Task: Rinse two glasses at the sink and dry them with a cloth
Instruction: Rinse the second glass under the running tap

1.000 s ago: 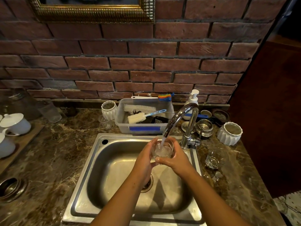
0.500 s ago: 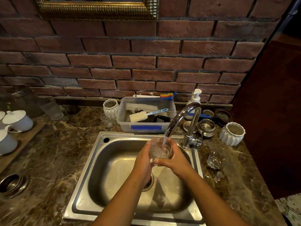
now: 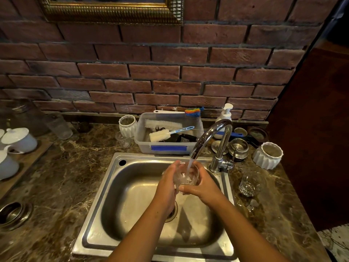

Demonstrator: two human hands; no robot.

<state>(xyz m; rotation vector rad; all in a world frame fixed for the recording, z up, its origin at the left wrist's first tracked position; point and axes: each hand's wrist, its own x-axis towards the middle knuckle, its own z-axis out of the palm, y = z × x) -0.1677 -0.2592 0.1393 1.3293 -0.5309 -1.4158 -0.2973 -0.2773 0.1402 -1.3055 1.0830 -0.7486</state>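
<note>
Two bare forearms enter from the bottom edge and meet over the steel sink [image 3: 98, 220]. The left hand [image 3: 167, 184] and right hand [image 3: 204, 187] together cup a clear glass [image 3: 187, 173], the left wrapped on its left side, the right on its right side with the thumb across the lower front. Both hands grip the glass. It is held mouth-up above the basin, over the drain [image 3: 172, 212], which is partly hidden by the left wrist.

Water [image 3: 189, 164] runs from the spout of the chrome faucet [image 3: 217, 137] straight into the glass. The faucet base sits on the sink's back right corner.

On the marble counter [image 3: 62, 178], just right of the sink, a second clear glass [image 3: 249, 183] stands upright, apart from the hands.

Behind the sink: a translucent plastic tub [image 3: 168, 146] with a blue label, holding a white bristle brush [image 3: 163, 124] and a sponge brush [image 3: 159, 135] with a blue handle. A white ribbed cup [image 3: 127, 125] is left of the tub, with a small clear glass [image 3: 123, 139] in front of it. Right of the faucet: a steel pot [image 3: 238, 148], a white ribbed cup [image 3: 268, 155], a soap pump bottle [image 3: 224, 116].

Far left: white lidded cups [image 3: 18, 138] on a wooden tray [image 3: 28, 161]. A round steel fitting [image 3: 14, 214] is set in the counter at lower left.

Rear: brick wall [image 3: 151, 76], gilt frame [image 3: 113, 10] at top.
</note>
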